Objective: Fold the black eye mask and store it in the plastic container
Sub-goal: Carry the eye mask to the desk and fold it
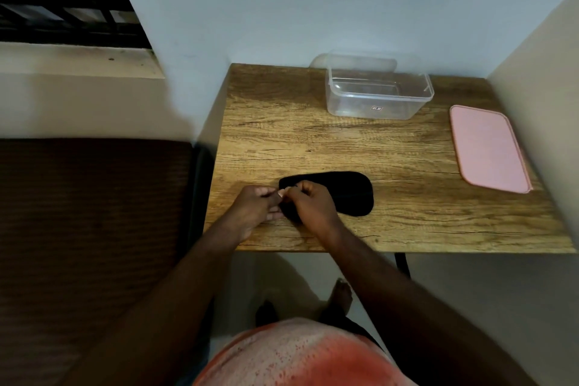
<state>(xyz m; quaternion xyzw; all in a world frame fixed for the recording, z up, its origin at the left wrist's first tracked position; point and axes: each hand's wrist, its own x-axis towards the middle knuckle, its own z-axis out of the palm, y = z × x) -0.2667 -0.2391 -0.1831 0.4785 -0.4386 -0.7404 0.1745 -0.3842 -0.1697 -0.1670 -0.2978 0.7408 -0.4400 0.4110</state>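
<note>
The black eye mask (pixel 344 193) lies flat on the wooden table (pixel 313 141), near its front left part. My left hand (pixel 253 208) and my right hand (pixel 313 208) meet at the mask's left end, fingers pinched on the fabric there. That end is partly hidden under my right hand. The clear plastic container (pixel 377 94) stands open and empty at the back of the table, apart from the mask.
A pink lid (pixel 488 149) lies flat at the table's right side, close to the right wall. A second clear lid leans behind the container against the back wall. A dark bed or sofa surface (pixel 94 213) sits left of the table.
</note>
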